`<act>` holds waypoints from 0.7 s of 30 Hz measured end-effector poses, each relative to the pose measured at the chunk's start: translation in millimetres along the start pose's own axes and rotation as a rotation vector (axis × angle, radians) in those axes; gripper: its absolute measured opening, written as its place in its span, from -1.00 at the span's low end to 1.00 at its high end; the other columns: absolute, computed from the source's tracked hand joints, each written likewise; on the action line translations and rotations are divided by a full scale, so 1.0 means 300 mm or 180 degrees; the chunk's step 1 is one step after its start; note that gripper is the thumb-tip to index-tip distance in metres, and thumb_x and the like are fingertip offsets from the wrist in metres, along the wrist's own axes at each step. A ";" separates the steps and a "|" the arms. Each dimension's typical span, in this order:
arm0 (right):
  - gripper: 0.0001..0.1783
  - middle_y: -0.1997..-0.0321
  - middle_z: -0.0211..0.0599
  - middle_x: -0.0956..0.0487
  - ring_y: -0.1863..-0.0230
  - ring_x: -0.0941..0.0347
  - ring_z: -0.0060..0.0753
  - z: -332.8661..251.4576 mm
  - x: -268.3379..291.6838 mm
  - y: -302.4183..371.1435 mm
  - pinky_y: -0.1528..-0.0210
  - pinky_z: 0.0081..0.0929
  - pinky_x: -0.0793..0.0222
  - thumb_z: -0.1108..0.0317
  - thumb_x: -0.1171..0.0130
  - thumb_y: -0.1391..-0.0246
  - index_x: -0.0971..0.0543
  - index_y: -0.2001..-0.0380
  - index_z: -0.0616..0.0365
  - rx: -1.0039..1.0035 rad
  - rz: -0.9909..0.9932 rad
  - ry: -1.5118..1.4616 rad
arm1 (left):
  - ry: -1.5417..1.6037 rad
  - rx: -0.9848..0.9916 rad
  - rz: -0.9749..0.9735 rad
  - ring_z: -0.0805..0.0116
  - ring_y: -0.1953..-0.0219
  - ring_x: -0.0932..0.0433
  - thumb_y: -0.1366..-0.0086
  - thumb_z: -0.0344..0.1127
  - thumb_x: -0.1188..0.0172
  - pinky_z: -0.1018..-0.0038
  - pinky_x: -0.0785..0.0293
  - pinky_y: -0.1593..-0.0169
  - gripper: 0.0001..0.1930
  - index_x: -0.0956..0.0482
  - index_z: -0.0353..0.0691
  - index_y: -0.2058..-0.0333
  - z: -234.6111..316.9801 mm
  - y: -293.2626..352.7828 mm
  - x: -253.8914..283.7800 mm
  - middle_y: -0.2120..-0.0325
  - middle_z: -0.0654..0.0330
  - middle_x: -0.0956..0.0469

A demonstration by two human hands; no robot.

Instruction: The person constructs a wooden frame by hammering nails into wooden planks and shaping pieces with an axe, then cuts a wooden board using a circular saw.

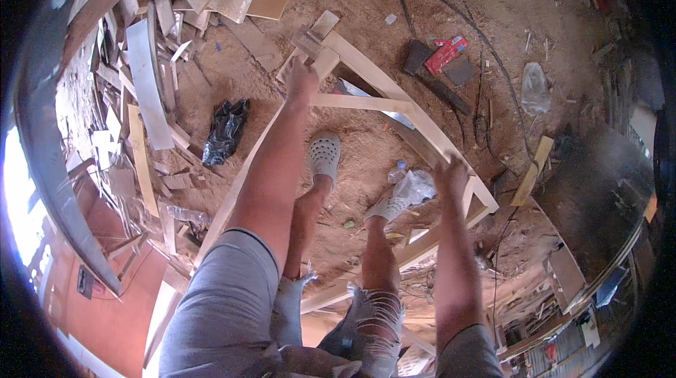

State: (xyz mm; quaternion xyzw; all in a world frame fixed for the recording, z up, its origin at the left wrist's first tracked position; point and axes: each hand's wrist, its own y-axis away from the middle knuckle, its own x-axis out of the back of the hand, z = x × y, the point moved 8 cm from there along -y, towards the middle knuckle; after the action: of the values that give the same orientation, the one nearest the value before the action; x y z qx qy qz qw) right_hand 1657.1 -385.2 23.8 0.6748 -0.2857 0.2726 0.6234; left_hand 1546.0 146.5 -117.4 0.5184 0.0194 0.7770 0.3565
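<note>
A pale wooden frame [373, 73] of joined battens stands in front of me, spread around my legs. Near its far left corner, my left hand [301, 79] is closed on a batten, just below a short greyish-brown wood block [308, 42]. My right hand [452, 174] is wrapped round the long rail toward the right corner; its fingertips are partly hidden. Between the two sides runs a thin crosspiece [362, 102]. My feet, in grey clogs [324, 155], are on the dusty ground inside the frame.
Scrap boards [148, 85] pile up at the left, beside a black plastic bag [225, 131]. Dark cables [486, 36] cross the sawdust-covered ground. A red box [446, 54], a clear plastic bag [536, 88] and a large dark panel [598, 188] lie to the right.
</note>
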 end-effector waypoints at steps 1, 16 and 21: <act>-0.33 -0.28 0.10 -0.58 -0.31 -0.49 0.23 0.174 0.058 0.117 -0.39 0.19 -0.31 0.03 -0.31 -0.18 -0.51 -0.32 0.01 0.0602 0.0849 0.0259 | -0.0442 -0.0179 0.0124 -0.25 -0.47 -0.24 -0.46 -0.05 -0.18 -0.16 -0.02 -0.53 -0.38 -0.38 -0.24 -0.38 0.115 0.140 -0.038 -0.46 -0.13 -0.28; -0.76 0.13 0.02 -0.75 0.02 -0.67 0.21 0.320 0.296 0.914 -0.05 0.06 -0.58 0.21 -0.36 -0.14 -0.73 0.18 0.05 0.1053 0.0207 0.0447 | -0.0135 0.1441 -0.0974 -0.33 0.02 -0.67 -0.43 0.02 -0.08 -0.05 -0.61 -0.07 -0.57 -0.73 -0.24 0.14 -0.648 2.320 0.843 0.06 -0.21 -0.70; -0.81 0.21 0.03 -0.74 0.06 -0.68 0.18 0.250 0.371 1.085 -0.06 0.03 -0.57 0.25 -0.31 -0.09 -0.72 0.30 0.13 0.1791 -0.0020 0.1288 | 0.0534 0.2240 -0.0286 -0.18 0.03 -0.71 -0.40 -0.07 -0.16 -0.02 -0.61 -0.01 -0.65 -0.76 -0.21 0.19 -0.764 2.960 1.093 0.17 -0.21 -0.71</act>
State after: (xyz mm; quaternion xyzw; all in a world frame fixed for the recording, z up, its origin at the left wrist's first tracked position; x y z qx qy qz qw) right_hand 1498.4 -484.4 321.9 0.7535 -0.0678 0.4670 0.4578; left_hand 815.9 -248.9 391.3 0.5424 0.3375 0.7462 0.1873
